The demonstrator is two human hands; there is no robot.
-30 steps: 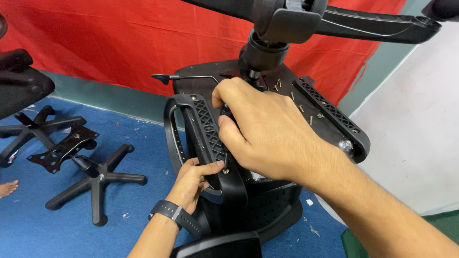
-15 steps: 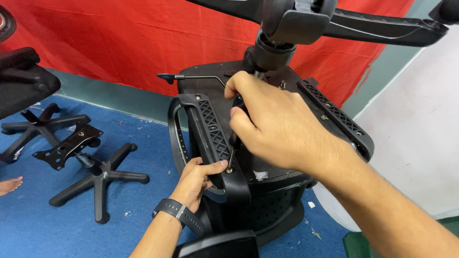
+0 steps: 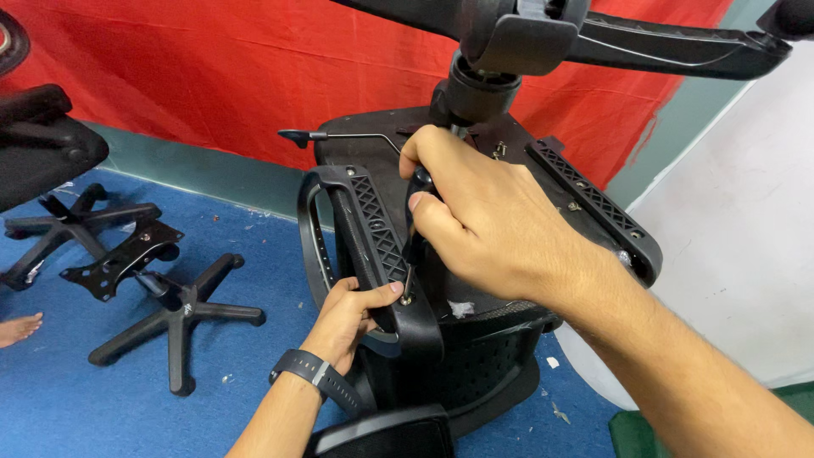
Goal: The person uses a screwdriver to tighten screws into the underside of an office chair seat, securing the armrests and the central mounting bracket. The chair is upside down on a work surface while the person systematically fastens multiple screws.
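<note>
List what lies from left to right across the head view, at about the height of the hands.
Bare foot at the edge → black star-shaped chair base on the blue floor → left hand on the black armrest → right hand gripping a screwdriver → white wall.

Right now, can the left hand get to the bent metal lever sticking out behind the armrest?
Probably not without letting go: the left hand grips the armrest low down, and the lever lies beyond it, though nothing blocks the way.
</note>
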